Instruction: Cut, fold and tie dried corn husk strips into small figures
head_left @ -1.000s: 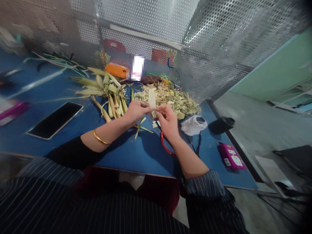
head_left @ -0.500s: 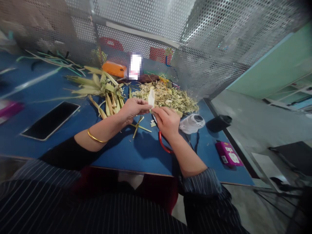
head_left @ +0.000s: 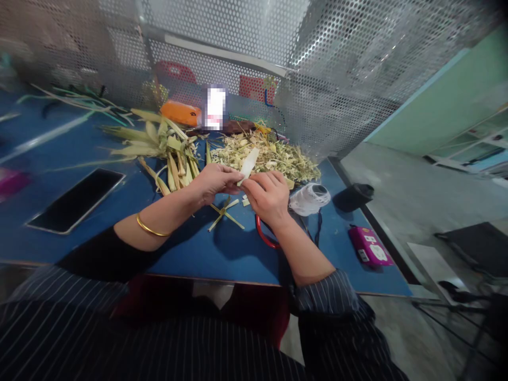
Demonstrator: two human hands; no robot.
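Observation:
Between the fingertips of my left hand [head_left: 219, 180] and my right hand [head_left: 270, 196] is a pale strip of corn husk [head_left: 250, 162], pinched at its lower end by both. Its broad end points up and to the right. Below my hands a small star-shaped piece of folded husk strips [head_left: 223, 211] lies on the blue table. Red-handled scissors [head_left: 266, 235] rest partly hidden under my right hand and forearm. Behind my hands spreads a heap of husk shreds [head_left: 273, 153]. A bunch of corn husks [head_left: 172, 148] lies beyond my left wrist.
A white spool of string [head_left: 311, 199] and a black roll [head_left: 354, 197] are at the right, with a purple packet [head_left: 370, 246] nearer me. On the left lies a black phone [head_left: 77, 200]. An orange packet [head_left: 180, 113] sits at the back, before a perforated metal screen [head_left: 230, 32].
The husk strip has tilted from nearly upright to leaning right. Both hands still pinch it. The view has shifted slightly, and more of the star-shaped piece shows below my hands.

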